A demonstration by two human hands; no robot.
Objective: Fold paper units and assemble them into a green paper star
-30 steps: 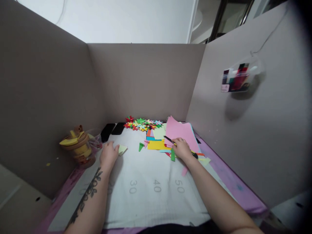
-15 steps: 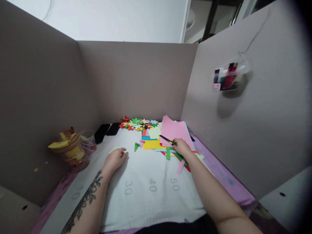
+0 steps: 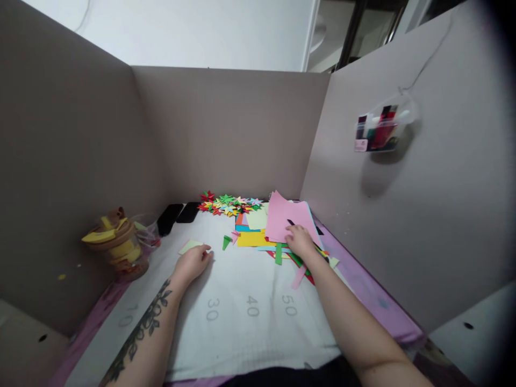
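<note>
My left hand [image 3: 193, 263] rests on the white mat [image 3: 229, 344], fingers loosely bent and a little apart, with nothing visible between the fingertips. A pale green piece of paper [image 3: 188, 246] lies just beyond its knuckles, partly covered. My right hand [image 3: 299, 241] lies over the front of the pink paper sheets [image 3: 288, 212], its fingers reaching onto them. A slim black and yellow tool, maybe scissors, passes beneath this hand; only its dark tip [image 3: 291, 222] and an end by the wrist show. Nearer the mat's middle are a folded green paper piece [image 3: 226, 242] and a pink one [image 3: 235, 236].
Folded paper stars [image 3: 228, 204] are heaped at the back. Yellow paper [image 3: 250, 239] and coloured strips [image 3: 279, 253] lie about the right hand. Two black phones [image 3: 169, 219] and a brown and yellow pot [image 3: 116, 242] stand left. Grey panels [image 3: 229, 134] enclose the table.
The black and yellow tool has shifted right, from pointing left past my right fingers to lying mostly under the hand and wrist. My left hand has hardly moved.
</note>
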